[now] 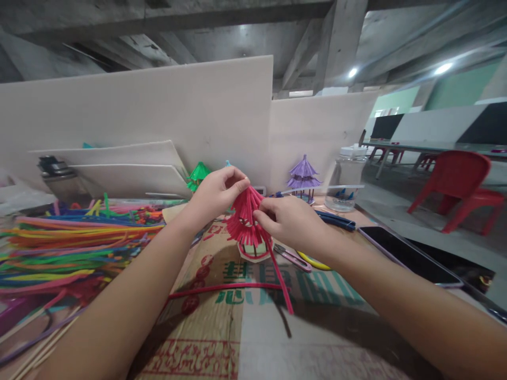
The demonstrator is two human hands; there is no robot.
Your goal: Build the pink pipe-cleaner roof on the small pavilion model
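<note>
If the pinch is being made too hard, the thin pleats of the pink model (249,211) could be crushed or pulled askew, since its narrow peak is being gripped from above while its side is being pressed. The model could also be tipped on its pale base (255,254) if the two pulls are being applied unevenly. The long hanging strand (280,277) could be snagged by the right forearm or by the pink-handled tool (293,257), and the roof edge could then be tugged loose.

By the left hand (219,191), the peak is being clamped between thumb and bent forefinger, with almost no opening being left. By the right hand (287,216), the roof's right side is being nipped with thumb and fingertips drawn together; whether a single strand is being caught there cannot be told.

The model is being held upright over the printed cardboard (209,322), in front of the purple model (304,177) and the green model (198,174). Nearer the body, a loose pink strand (233,286) is lying across the cardboard
</note>
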